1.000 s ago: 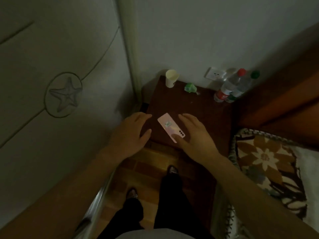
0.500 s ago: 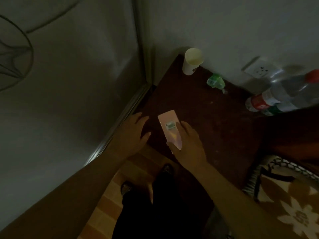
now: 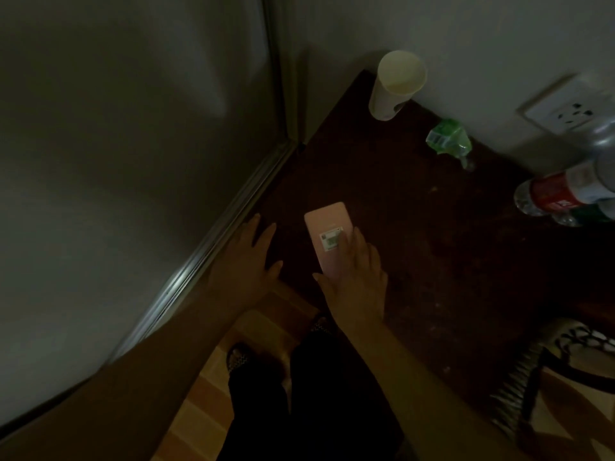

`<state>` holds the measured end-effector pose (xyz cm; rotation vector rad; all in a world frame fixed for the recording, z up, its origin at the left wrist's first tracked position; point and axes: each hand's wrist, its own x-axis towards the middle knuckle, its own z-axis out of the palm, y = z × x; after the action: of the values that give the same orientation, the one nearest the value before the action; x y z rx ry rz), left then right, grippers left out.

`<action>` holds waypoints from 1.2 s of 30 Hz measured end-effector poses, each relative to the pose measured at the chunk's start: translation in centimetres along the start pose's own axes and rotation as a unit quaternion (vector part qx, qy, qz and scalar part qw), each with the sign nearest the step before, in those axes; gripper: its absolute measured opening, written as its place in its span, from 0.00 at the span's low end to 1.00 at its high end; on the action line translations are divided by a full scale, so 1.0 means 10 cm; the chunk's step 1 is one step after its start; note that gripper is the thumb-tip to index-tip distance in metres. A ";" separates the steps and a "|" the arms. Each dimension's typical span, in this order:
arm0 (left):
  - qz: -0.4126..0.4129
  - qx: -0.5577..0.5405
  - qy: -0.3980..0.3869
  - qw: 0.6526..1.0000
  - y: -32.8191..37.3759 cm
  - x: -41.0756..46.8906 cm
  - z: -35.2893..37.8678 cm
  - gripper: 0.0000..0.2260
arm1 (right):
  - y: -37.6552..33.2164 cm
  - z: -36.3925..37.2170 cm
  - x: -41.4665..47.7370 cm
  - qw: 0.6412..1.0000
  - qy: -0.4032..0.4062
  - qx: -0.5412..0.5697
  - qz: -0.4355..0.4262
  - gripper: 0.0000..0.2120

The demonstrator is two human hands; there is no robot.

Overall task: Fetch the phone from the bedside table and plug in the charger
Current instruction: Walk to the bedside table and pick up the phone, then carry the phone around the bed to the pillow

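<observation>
A pink phone (image 3: 327, 227) lies back up, with a small sticker on it, near the front left corner of the dark wooden bedside table (image 3: 432, 244). My right hand (image 3: 354, 281) rests on the phone's near half, fingers spread over it and thumb at its left edge. My left hand (image 3: 248, 261) lies flat with fingers apart at the table's left edge, just left of the phone and not touching it. A white wall socket (image 3: 565, 109) sits on the wall behind the table at the right. No charger is visible.
A pale paper cup (image 3: 394, 84) stands at the table's back corner. A crumpled green wrapper (image 3: 449, 139) lies near the wall. Plastic bottles (image 3: 572, 191) stand at the right. A wardrobe door (image 3: 133, 161) is at left, a patterned blanket (image 3: 565, 377) at lower right.
The view has closed in on the table. My right hand slid onto the phone, turning it more lengthwise; my left hand stayed beside it.
</observation>
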<state>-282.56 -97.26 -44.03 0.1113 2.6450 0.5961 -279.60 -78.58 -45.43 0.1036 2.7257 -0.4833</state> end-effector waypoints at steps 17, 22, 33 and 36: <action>-0.029 -0.066 0.016 0.997 0.18 -0.07 -0.11 0.28 | 0.12 -0.09 -0.04 0.999 -0.034 -0.034 -0.012 0.32; -0.031 -0.090 0.014 0.995 0.29 -0.17 -0.17 0.28 | 0.13 -0.23 -0.08 0.998 -0.030 0.040 -0.029 0.31; -0.013 -0.126 0.074 0.989 0.72 -0.77 -0.89 0.28 | -0.21 -1.09 -0.58 0.975 -0.017 0.208 -0.076 0.29; -0.007 -0.135 0.109 0.985 0.80 -1.06 -1.20 0.28 | -0.37 -1.37 -0.78 0.972 -0.005 0.203 -0.118 0.28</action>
<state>-278.17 -96.47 -26.72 -0.0559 2.7377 1.0064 -277.56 -77.38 -29.39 -0.1187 2.6009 -1.1005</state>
